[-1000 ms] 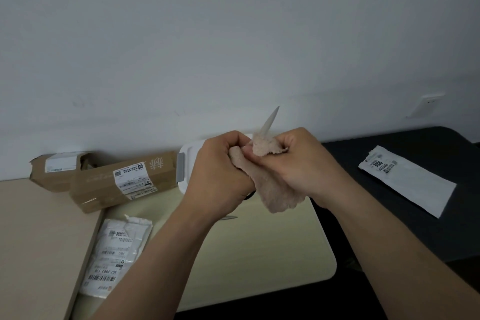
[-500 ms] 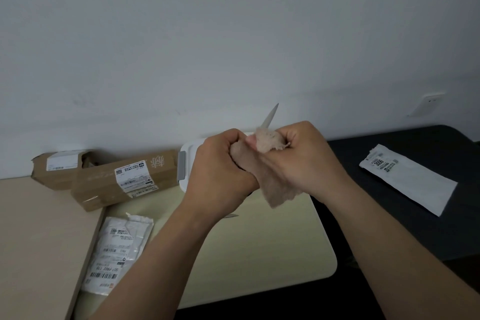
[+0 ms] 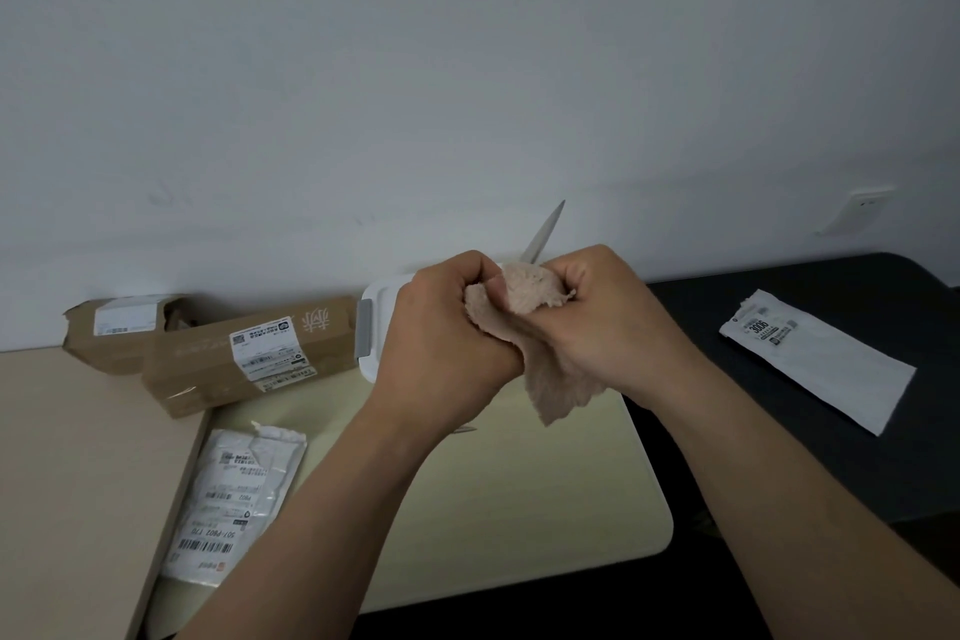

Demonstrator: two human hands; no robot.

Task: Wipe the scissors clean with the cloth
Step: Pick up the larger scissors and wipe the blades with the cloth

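Note:
Both hands are raised above the pale table, fists close together. My left hand (image 3: 441, 338) is clenched round the scissors' handles, which are hidden inside the fist. Only the grey blade tip of the scissors (image 3: 545, 231) shows, pointing up and right toward the wall. My right hand (image 3: 602, 322) grips the pinkish-beige cloth (image 3: 550, 369), bunched round the lower part of the blade, with a loose end hanging below the fists.
A white lidded box (image 3: 370, 327) stands behind my left hand. Two brown cardboard parcels (image 3: 249, 353) lie at the back left. A white mail bag (image 3: 234, 499) lies on the pale table (image 3: 519, 509). Another white bag (image 3: 821, 359) lies on the dark table (image 3: 779, 457) at right.
My hands have risen slightly, and the cloth has slid a little down the blade, so more of the blade tip shows. The hanging end of the cloth shifted.

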